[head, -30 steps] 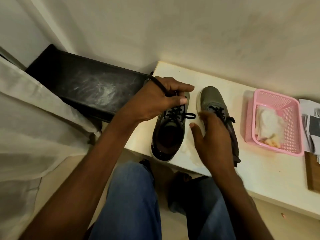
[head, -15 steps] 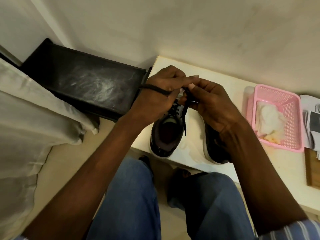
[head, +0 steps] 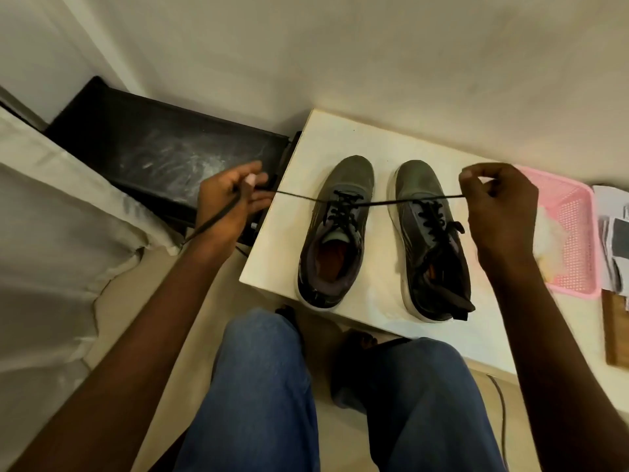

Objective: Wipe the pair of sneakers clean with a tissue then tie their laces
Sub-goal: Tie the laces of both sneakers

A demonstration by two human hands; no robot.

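Two sneakers sit side by side on the white table (head: 340, 137), toes toward 12 o'clock. The left hand (head: 228, 202) and right hand (head: 500, 212) each pinch an end of the left sneaker's (head: 335, 233) lace (head: 299, 196), pulled taut toward 9 and 3 o'clock. The right sneaker (head: 432, 240) (a dark cloth stuffed inside) lies just beside it, below the lace.

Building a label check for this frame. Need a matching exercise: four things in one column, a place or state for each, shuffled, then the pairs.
Things:
1. left sneaker
2. right sneaker
3. pink basket
4. lace

States:
A. dark cloth hanging from its opening
B. pulled taut between left hand and right hand
C. holds white tissue, at the table's right
D. opening bare, orange insole showing

Pairs: 1-D, 2-A, 3-C, 4-B
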